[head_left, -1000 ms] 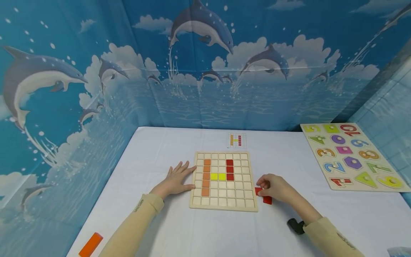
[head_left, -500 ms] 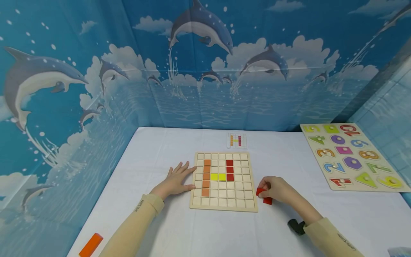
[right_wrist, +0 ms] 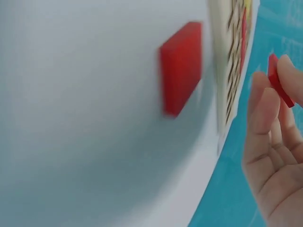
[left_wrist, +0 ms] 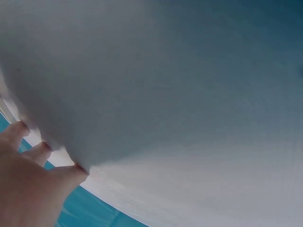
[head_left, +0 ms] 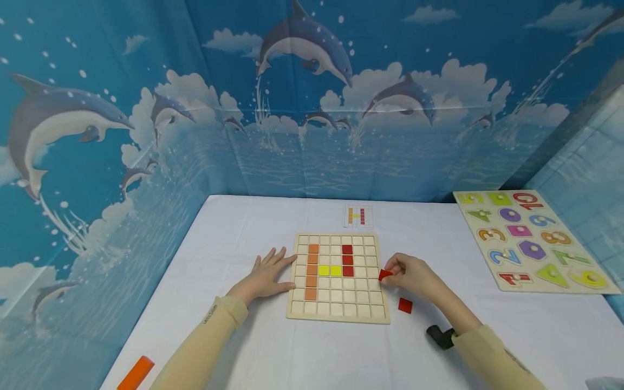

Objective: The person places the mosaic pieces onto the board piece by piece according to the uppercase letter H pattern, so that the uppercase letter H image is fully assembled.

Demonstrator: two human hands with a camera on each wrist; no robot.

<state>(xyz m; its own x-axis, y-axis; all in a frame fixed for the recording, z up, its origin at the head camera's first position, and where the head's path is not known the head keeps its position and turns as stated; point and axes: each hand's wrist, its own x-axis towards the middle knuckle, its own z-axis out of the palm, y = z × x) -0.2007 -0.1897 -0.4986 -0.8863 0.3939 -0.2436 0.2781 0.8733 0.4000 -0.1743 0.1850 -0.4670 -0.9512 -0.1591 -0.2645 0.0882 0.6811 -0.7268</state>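
A wooden grid board [head_left: 336, 317] lies on the white table with an orange column, two yellow tiles [head_left: 330, 270] and a red column [head_left: 348, 260] set in its squares. My left hand [head_left: 263, 278] rests flat, fingers spread, its index finger and thumb touching the board's left edge. Between thumb and fingers, my right hand [head_left: 413, 275] pinches a red square tile [right_wrist: 279, 81] just above the board's right edge. A second red tile [head_left: 405, 305] lies on the cloth below that hand; it shows large in the right wrist view.
Behind the board lies a small pattern card [head_left: 358, 216]. A number-and-shape puzzle board [head_left: 533, 244] is at the far right. A black object [head_left: 440, 337] lies by the right wrist, and an orange block [head_left: 136, 372] at the front left.
My right hand has picked up one red tile from the cloth and moved it up and left to the board's edge. The left hand has stayed in place.
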